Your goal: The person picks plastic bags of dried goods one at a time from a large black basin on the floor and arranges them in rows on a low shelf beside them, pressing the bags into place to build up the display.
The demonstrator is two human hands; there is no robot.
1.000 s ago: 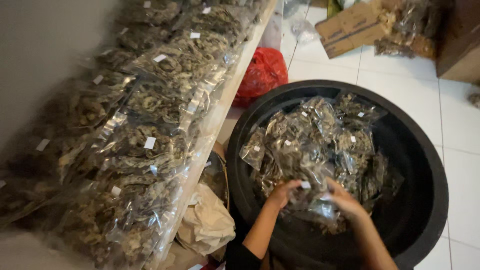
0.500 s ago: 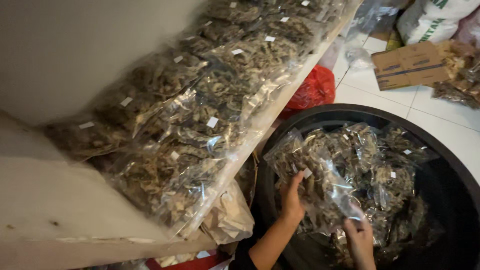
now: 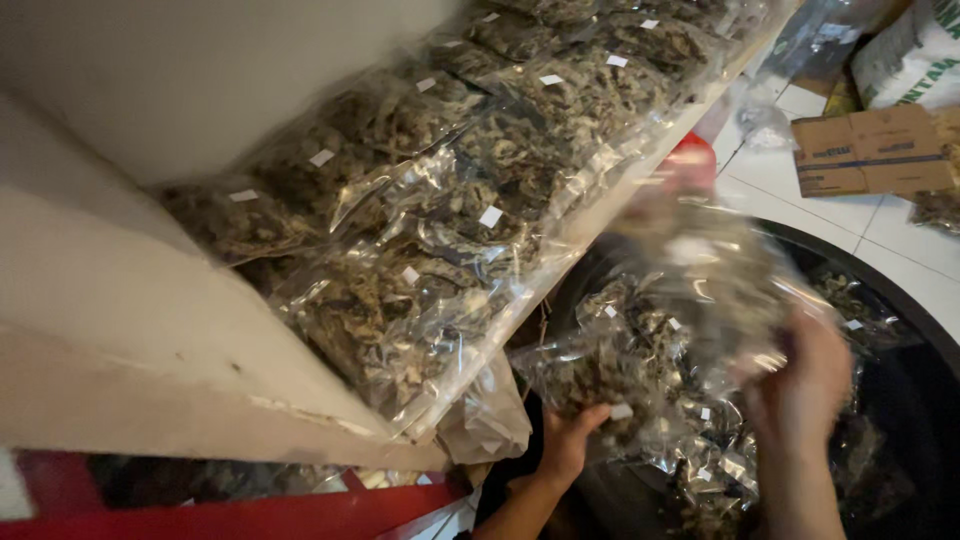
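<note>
My left hand [image 3: 572, 440] grips the underside of a clear plastic bag of dark dried pieces [image 3: 600, 365], lifted just above the black tub [image 3: 925, 325]. Beside it, blurred by motion, my right hand [image 3: 805, 385] holds up a second clear bag of dried pieces [image 3: 715, 275]. Both bags hang over more such bags lying in the tub [image 3: 715, 470]. To the left, a wooden shelf [image 3: 150, 350] carries several stacked bags of the same dried stuff [image 3: 450, 200], each with a small white label.
A red bag [image 3: 690, 160] sits behind the tub by the shelf edge. Cardboard box [image 3: 870, 150] and a white sack [image 3: 915, 50] stand on the white tiled floor at the far right. A crumpled bag [image 3: 485, 420] hangs under the shelf. Red frame [image 3: 250, 515] below.
Both hands have risen out of the tub, each with a bag, toward the shelf. The view has swung left and closer to the shelf.
</note>
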